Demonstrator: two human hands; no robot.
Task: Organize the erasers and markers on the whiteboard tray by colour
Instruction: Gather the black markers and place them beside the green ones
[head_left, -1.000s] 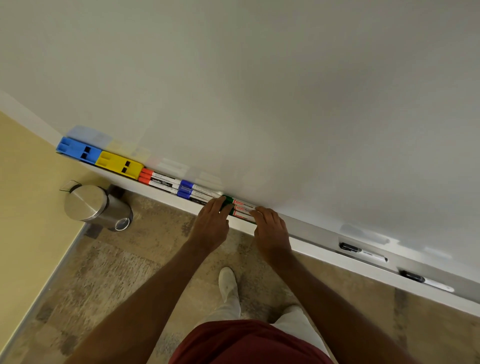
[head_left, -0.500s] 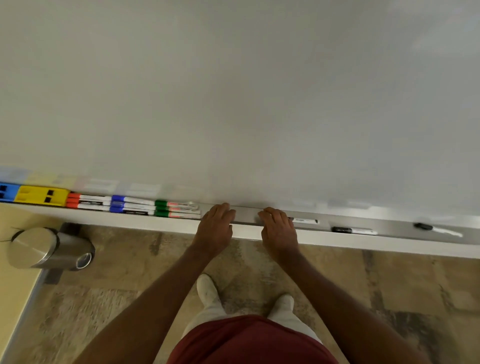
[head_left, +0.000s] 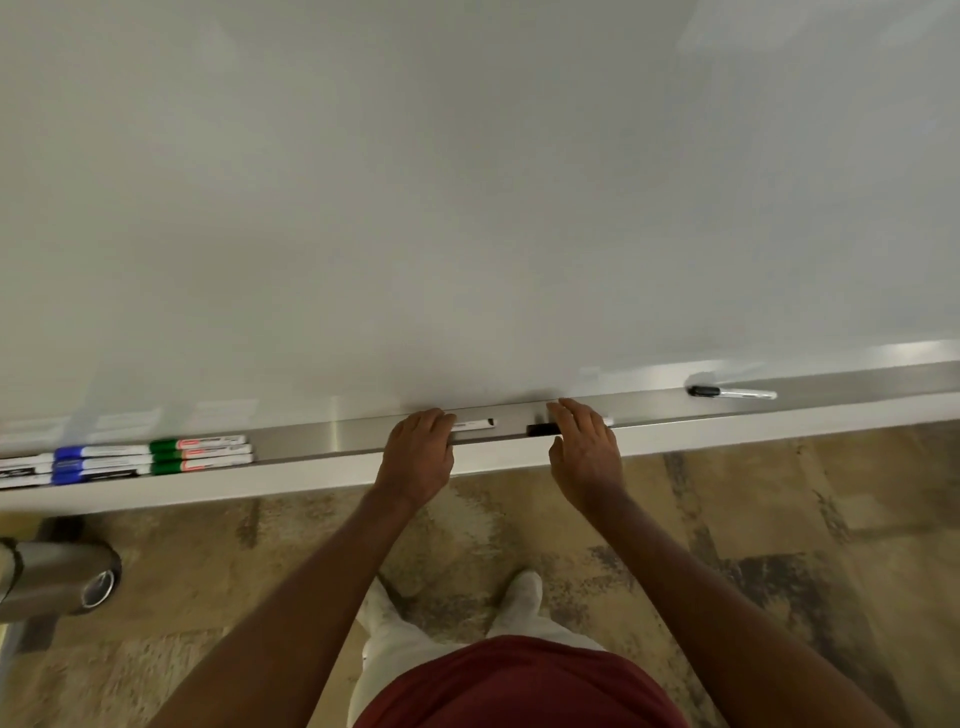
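Observation:
Both hands rest on the metal whiteboard tray (head_left: 322, 439). My left hand (head_left: 418, 452) covers the left end of a white-barrelled marker (head_left: 475, 424). My right hand (head_left: 584, 452) lies over a black-capped marker (head_left: 540, 429), with its cap sticking out to the left of the fingers. The fingers hide whether either marker is gripped. Three green-capped markers (head_left: 200, 454) lie stacked at the left, touching the blue-capped markers (head_left: 98, 464) further left. A lone black-capped marker (head_left: 730, 393) lies on the tray far to the right.
The whiteboard (head_left: 467, 182) fills the upper view. A steel pedal bin (head_left: 52, 577) stands on the patterned floor at the lower left, below the tray. My feet in white socks (head_left: 522, 592) are close to the wall.
The view and both hands have shifted right along the tray, away from the green markers to the two black-capped markers. The blue and yellow erasers have left the view.

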